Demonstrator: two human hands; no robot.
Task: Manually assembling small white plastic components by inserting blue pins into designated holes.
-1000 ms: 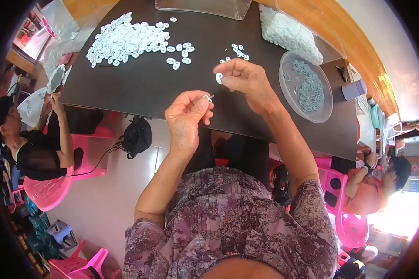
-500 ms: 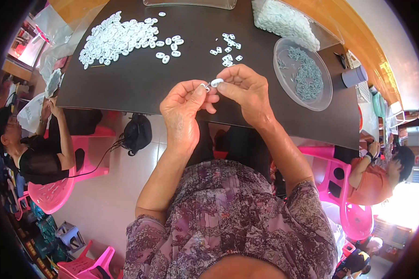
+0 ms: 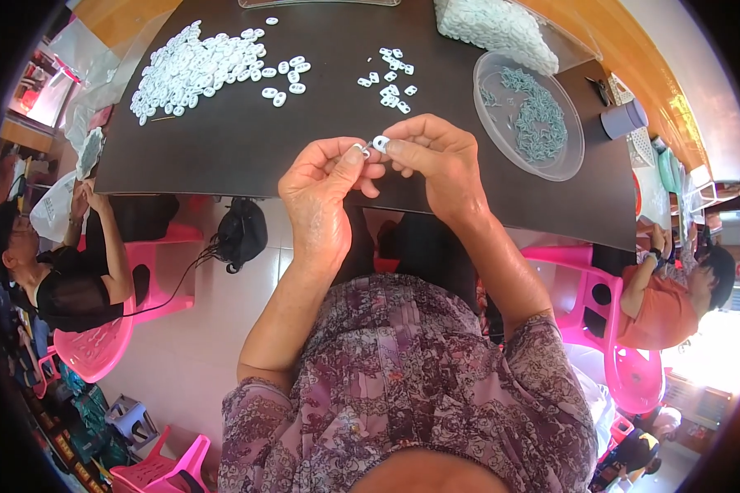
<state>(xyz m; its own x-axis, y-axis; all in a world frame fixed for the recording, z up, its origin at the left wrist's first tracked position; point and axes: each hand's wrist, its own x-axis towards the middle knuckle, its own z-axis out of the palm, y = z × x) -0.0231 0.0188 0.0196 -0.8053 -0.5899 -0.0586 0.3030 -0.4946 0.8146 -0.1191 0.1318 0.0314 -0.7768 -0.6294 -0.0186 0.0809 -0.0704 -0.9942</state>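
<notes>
Above the table's near edge, my left hand (image 3: pixel 321 185) pinches a small white piece (image 3: pixel 365 151) between thumb and fingers. My right hand (image 3: pixel 444 164) holds a white oval two-holed piece (image 3: pixel 381 144) by thumb and forefinger, its tip close against the piece in the left. Fingers hide how the two parts meet. A loose heap of similar white ovals (image 3: pixel 193 70) lies at the far left, with several strays beside it. Smaller white two-holed pieces (image 3: pixel 392 78) are scattered beyond my hands. Many thin grey-green bits (image 3: pixel 538 127) lie in a round clear tray (image 3: pixel 573 156) at right.
The dark table (image 3: pixel 238 160) carries a bag of white pieces (image 3: pixel 497 34) at the far right. A grey cup (image 3: pixel 623 120) stands near its right edge. One person (image 3: pixel 66 283) sits at left, another (image 3: pixel 662 300) at right, on pink chairs (image 3: pixel 99 349).
The oval piece in my right fingers has turned so that a hole shows more plainly. My hands stay together in nearly the same place. The view has shifted slightly.
</notes>
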